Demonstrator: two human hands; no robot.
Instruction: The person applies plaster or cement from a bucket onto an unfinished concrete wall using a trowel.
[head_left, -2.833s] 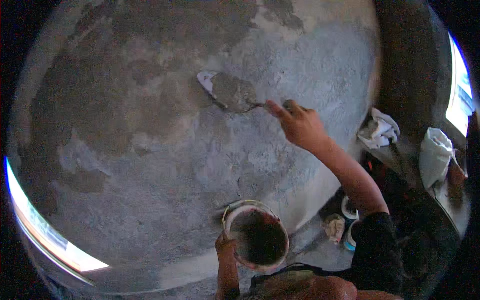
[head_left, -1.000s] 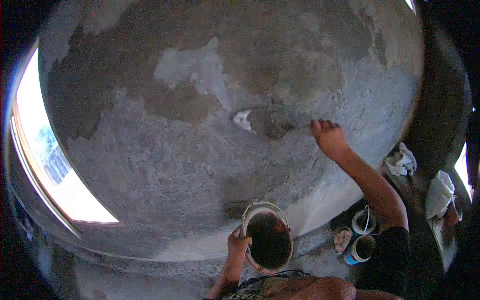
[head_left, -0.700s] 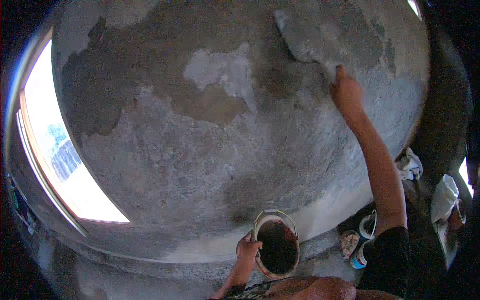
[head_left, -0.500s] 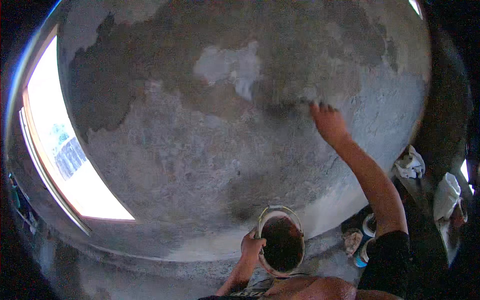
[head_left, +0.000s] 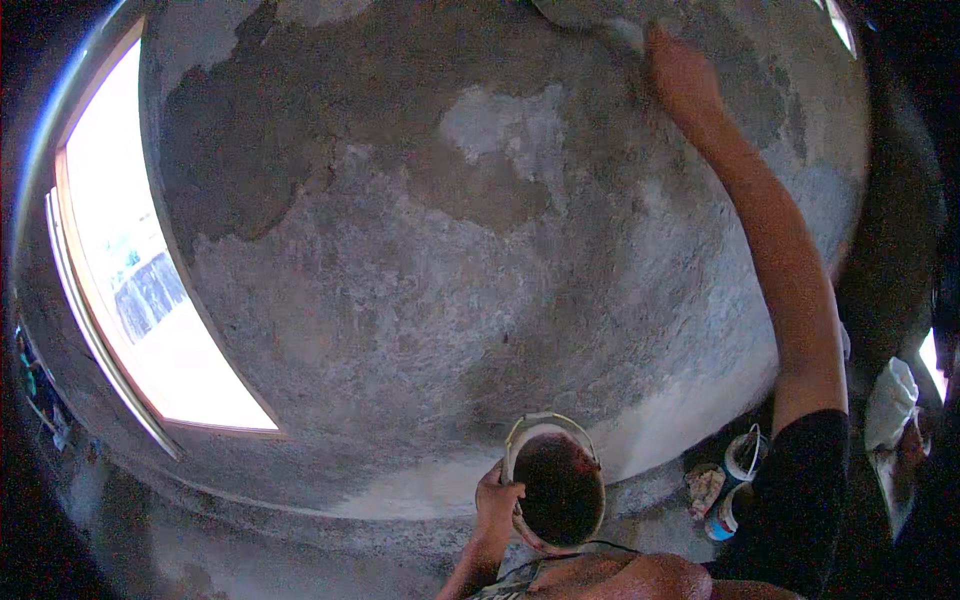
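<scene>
My left hand (head_left: 498, 500) grips the rim of a round bucket (head_left: 537, 432), thumb over the edge, close in front of my body. Its wire handle stands up around the far side. The inside looks dark, and what it contains cannot be made out. High up, my right hand (head_left: 685, 75) reaches to the grey plastered wall (head_left: 420, 290) with its fingers closed. A pale, blurred shape shows beside the fingers, too smeared to name. Around that hand the wall has dark, damp-looking areas, with a lighter patch (head_left: 505, 125) to the left and below.
At the left is a bright window opening (head_left: 190, 330) with a wooden frame. To the lower right stand a pail with a wire handle (head_left: 742, 455), a blue-and-white container (head_left: 722, 518) and a brownish lump (head_left: 705, 488). A white sack (head_left: 890, 405) lies farther right.
My right hand has moved up the wall, the arm stretching farther. My left hand still holds the bucket in nearly the same place. The view has shifted slightly.
</scene>
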